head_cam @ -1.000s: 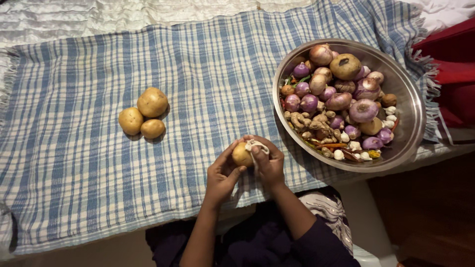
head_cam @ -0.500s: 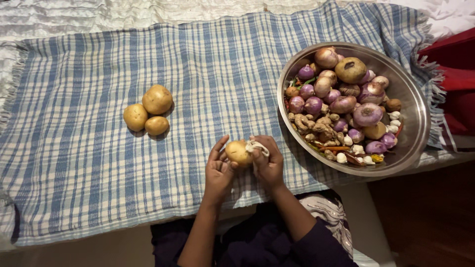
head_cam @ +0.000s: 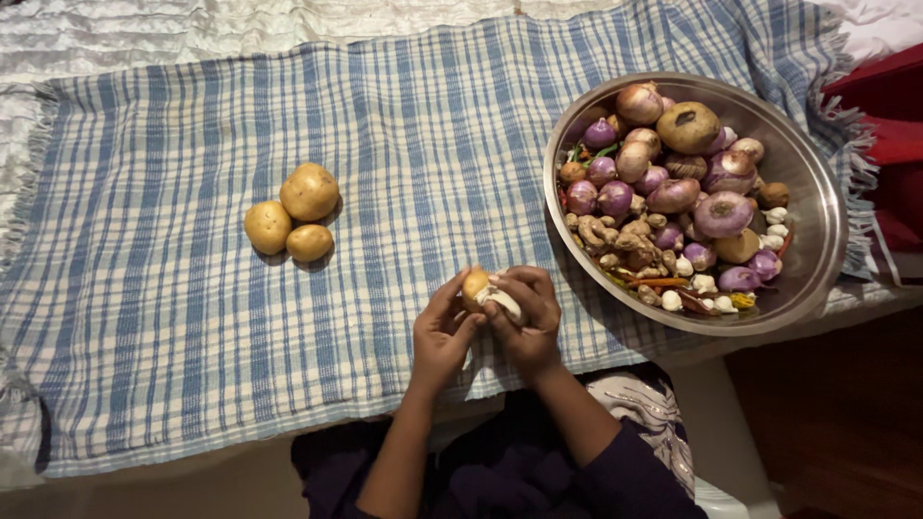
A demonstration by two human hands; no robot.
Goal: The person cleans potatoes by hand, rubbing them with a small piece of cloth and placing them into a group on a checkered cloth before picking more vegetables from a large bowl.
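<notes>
Both hands meet over the near edge of a blue and white checked cloth (head_cam: pixel 192 317). My left hand (head_cam: pixel 440 332) and my right hand (head_cam: pixel 527 317) together hold a small potato (head_cam: pixel 475 282). A pale object, too small to identify, lies against it under my right fingers. Three more potatoes (head_cam: pixel 290 216) sit in a cluster on the cloth to the left. A wide round metal tray (head_cam: pixel 817 240) stands to the right, heaped with purple onions, a brown potato, ginger and garlic cloves.
The cloth covers a white ribbed surface (head_cam: pixel 144 34) that shows along the far edge. A red object (head_cam: pixel 889 144) lies past the tray at the right. Dark floor shows at the lower right.
Both hands with the potato have shifted a little to the right along the near cloth edge. The three potatoes and the tray have not moved on the cloth.
</notes>
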